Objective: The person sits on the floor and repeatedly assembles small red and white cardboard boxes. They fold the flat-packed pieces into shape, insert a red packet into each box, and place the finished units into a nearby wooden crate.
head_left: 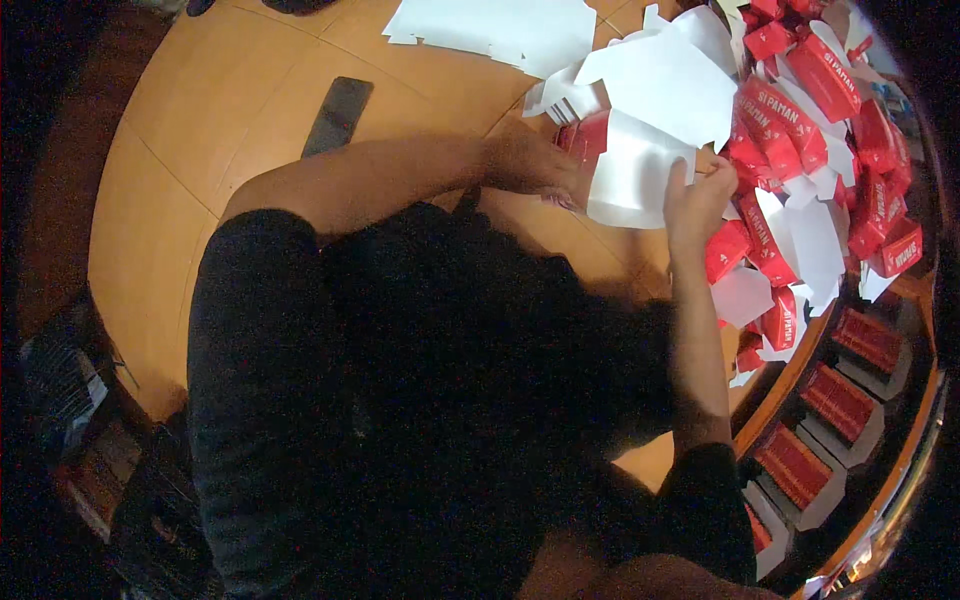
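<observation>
Clock read on the head view, centre = pivot, going left to right.

- 9 to 8 o'clock: dark clutter [60, 385] at the rim, too dim to ID.
- 10 o'clock: tan tiled surface [180, 130], bare here.
- 11 o'clock: flat dark slab [338, 115], rectangular, lying alone on the tiles.
- 12 o'clock: white card sheets [490, 35], flat, near the top edge.
- Just short of 1 o'clock: left hand [535, 160], at the carton's red left side. Fingers dark and blurred; can't tell if pinching or just pressing.
- Between 1 and 2 o'clock: red-and-white carton [640, 170], between the hands, white panel facing up. Loose white card blanks [665, 85] just past its 12 o'clock side.
- 2 o'clock: right hand [700, 205], at the carton's right edge. Thumb up against the white panel, apart from the curled fingers; can't tell if they pinch the card.
- 2 to 3 o'clock: heap of red-and-white boxes [805, 140], jumbled, just beyond the right hand.
- 4 o'clock: red-and-white packed stacks [800, 460] in a row, wooden rail [780, 385] on their inner side.
</observation>
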### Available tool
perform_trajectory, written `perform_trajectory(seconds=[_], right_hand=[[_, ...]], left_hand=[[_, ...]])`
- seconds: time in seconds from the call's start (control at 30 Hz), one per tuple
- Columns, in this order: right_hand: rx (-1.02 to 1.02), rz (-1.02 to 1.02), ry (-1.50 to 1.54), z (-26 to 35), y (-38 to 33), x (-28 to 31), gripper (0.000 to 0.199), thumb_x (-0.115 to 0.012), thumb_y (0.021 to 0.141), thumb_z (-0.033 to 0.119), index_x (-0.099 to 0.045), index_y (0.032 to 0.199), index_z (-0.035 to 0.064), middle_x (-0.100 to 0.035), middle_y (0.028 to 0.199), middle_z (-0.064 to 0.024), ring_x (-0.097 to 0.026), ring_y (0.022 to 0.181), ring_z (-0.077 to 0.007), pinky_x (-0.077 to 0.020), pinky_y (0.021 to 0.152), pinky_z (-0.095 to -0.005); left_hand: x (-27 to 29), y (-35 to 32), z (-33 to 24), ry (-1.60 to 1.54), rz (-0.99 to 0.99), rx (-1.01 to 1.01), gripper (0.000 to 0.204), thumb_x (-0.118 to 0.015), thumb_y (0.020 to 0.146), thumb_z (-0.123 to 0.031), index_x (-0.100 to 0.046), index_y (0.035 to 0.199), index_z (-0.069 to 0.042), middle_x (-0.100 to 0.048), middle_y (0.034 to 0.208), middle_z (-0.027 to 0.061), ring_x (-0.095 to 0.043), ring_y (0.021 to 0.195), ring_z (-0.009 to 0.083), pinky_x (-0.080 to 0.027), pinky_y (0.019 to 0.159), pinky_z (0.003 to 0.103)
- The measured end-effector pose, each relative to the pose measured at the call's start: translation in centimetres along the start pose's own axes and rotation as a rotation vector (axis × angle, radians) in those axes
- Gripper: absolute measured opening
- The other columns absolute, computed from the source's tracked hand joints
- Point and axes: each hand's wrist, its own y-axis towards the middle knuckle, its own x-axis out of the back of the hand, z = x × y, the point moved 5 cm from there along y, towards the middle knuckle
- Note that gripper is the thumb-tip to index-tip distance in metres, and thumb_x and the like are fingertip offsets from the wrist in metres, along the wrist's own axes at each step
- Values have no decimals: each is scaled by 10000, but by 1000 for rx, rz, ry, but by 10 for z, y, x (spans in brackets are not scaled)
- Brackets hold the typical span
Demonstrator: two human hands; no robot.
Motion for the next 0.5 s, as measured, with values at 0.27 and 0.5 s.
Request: perform_trajectory(seconds=[0.27, 0.5], right_hand=[[175, 426, -26, 95, -12, -38, 285, -577, 913, 315, -674, 883, 49, -674, 775, -217, -660, 741, -412, -519, 693, -499], [175, 490, -56, 95, -16, -55, 293, -560, 917, 305, -681, 860, 44, -673, 791, -227, -658, 731, -411, -524, 699, -507]], left_hand=[[22, 2, -6, 219, -192, -68, 206, -575, 840, -246, -613, 1023, -160, -613, 1002, 8, -635, 952, 222, -532, 771, 399], [27, -3, 16, 255, 7, 91, 317, -555, 865, -190, -581, 1169, -102, -600, 1175, 47, -617, 1027, 263, -562, 816, 373]])
